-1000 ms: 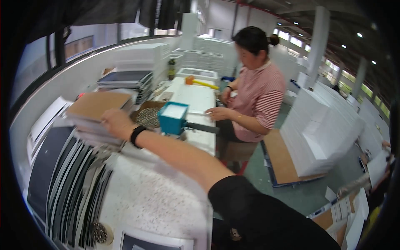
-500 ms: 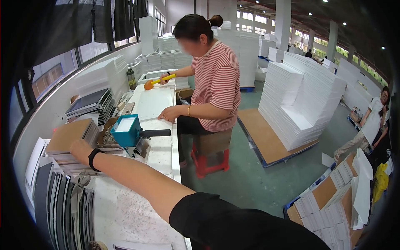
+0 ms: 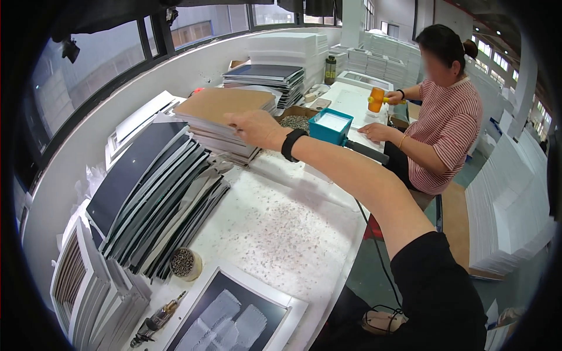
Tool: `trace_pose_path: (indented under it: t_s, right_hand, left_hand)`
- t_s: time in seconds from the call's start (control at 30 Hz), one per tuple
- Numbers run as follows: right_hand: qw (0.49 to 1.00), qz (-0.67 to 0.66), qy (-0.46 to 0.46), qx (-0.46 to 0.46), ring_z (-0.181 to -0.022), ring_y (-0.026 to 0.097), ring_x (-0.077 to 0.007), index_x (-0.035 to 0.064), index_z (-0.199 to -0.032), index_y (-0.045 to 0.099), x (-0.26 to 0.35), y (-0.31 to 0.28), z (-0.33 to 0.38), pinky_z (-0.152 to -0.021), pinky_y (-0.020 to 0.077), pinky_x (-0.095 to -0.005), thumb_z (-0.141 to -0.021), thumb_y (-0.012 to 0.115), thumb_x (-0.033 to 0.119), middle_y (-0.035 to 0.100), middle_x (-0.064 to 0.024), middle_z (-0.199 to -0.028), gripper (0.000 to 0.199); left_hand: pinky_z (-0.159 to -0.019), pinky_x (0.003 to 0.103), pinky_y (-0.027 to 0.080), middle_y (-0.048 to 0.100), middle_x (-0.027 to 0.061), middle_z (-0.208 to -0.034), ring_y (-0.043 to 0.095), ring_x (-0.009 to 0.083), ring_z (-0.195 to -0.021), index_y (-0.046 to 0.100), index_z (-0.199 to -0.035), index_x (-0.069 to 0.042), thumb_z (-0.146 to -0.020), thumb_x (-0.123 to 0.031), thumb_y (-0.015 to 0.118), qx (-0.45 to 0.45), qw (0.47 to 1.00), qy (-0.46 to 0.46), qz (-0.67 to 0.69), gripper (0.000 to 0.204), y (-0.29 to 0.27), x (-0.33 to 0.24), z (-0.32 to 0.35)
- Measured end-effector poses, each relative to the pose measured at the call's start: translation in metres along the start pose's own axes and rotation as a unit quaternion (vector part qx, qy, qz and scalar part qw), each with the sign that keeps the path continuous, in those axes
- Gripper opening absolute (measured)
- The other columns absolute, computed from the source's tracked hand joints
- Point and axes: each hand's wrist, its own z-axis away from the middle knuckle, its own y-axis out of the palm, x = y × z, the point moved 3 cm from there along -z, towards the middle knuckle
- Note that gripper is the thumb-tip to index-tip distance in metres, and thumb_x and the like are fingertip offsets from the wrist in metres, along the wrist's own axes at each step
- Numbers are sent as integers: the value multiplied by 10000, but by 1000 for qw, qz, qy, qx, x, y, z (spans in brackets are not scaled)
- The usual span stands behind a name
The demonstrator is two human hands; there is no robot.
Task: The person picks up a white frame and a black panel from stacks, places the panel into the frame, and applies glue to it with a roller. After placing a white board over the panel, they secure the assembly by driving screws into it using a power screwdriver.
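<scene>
My right hand [image 3: 257,127], with a black band at the wrist, reaches left across the table. Its fingers are closed at the near right edge of the top brown board [image 3: 205,104], which lies on a stack of boards and pale sheets. My left hand is out of view. In front of the stack, dark and grey panels [image 3: 158,193] lean in a row. Near me lies a white frame [image 3: 295,309] around a dark panel with whitish patches. A power screwdriver [image 3: 157,320] and a small tub of screws [image 3: 185,263] are beside it.
A teal box-shaped tool [image 3: 329,126] with a black handle stands beyond my forearm, by a carton of small metal parts [image 3: 295,120]. A seated co-worker [image 3: 448,123] holds an orange mallet [image 3: 376,99]. White frames [image 3: 88,286] stand at near left; a black cable [image 3: 374,245] hangs off the table edge.
My view has swung left and down, bringing the framed panel, screwdriver and screw tub into sight. My right hand stays at the brown board stack. The co-worker's mallet is now raised upright.
</scene>
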Motion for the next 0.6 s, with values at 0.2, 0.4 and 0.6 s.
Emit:
trace_pose_path:
  t_s: [0.2, 0.4, 0.6]
  right_hand:
    - [976, -90, 178, -89, -936, 712, -397, 46, -1285, 657, -20, -39, -13, -838, 574, -441, -956, 626, 174, 739, -206, -1028, 354]
    - [951, -239, 168, 96, -923, 719, -383, 49, -1060, 760, 29, -72, 69, -834, 559, -449, -914, 657, 206, 738, -212, -938, 238]
    - [909, -343, 125, 202, -930, 733, -347, 43, -1202, 716, 86, -64, 135, -823, 568, -410, -982, 660, 282, 757, -190, -991, 330]
  left_hand:
    - [-1074, 413, 429, 539, 224, -1404, 538, 312, -1251, 402, -1502, 39, -1079, -289, 518, 29, 975, -185, 118, 548, -34, 45, 27]
    - [-1077, 431, 446, 558, 187, -1409, 554, 289, -1286, 433, -1479, 28, -1090, -233, 496, 129, 857, 2, 500, 473, -108, -110, -163]
    - [-888, 457, 606, 673, 216, -1221, 699, 343, -1068, 554, -1373, -8, -1044, -196, 554, 227, 582, 22, 781, 379, -90, -330, -183]
